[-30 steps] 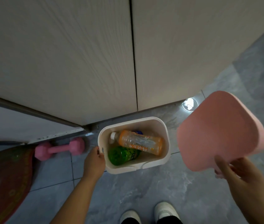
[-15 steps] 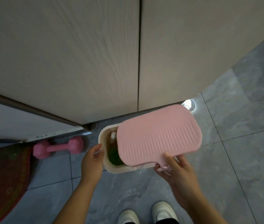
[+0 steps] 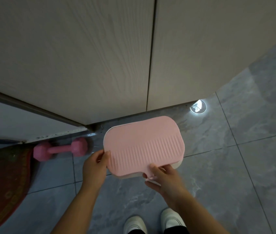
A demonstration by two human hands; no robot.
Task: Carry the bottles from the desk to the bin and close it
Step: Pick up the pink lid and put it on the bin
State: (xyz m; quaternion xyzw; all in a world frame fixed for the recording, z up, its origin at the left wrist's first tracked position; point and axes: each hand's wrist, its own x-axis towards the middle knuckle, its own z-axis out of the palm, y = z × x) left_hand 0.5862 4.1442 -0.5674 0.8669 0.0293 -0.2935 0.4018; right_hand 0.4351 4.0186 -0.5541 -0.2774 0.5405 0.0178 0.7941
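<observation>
On the far left a red mat (image 3: 0, 183) lies on the floor (image 3: 235, 183); just beside it a pink dumbbell (image 3: 60, 149) lies on its side, near the bin but not touching it, and it is not in your way.

Next comes your left hand (image 3: 96, 168); its fingers (image 3: 106, 157) curl at the left edge of the pink lid (image 3: 144, 146), with the thumb on top, so it grips the lid there.

The lid lies over the white bin (image 3: 177, 165); its long way runs from left to right, and it sits a little crooked; you can see a thin strip of the bin's white rim at the far left corner and a bigger white bit at the near right corner; so I think the lid is not pushed all the way on yet; it needs a small slide toward you and to the right, then a press down.

The bottles are hidden under the lid, so you cannot see them.

Your right hand (image 3: 163, 176) is at the near edge; its fingers pinch the little pink tab (image 3: 150, 176) of the lid; both hands are right at the lid, so either one can push.

Behind the bin stand the cupboard doors (image 3: 100, 56), very close; farther right a round light (image 3: 198, 108) shines on the floor, well apart; your white shoes (image 3: 154, 222) are near the bottom.
</observation>
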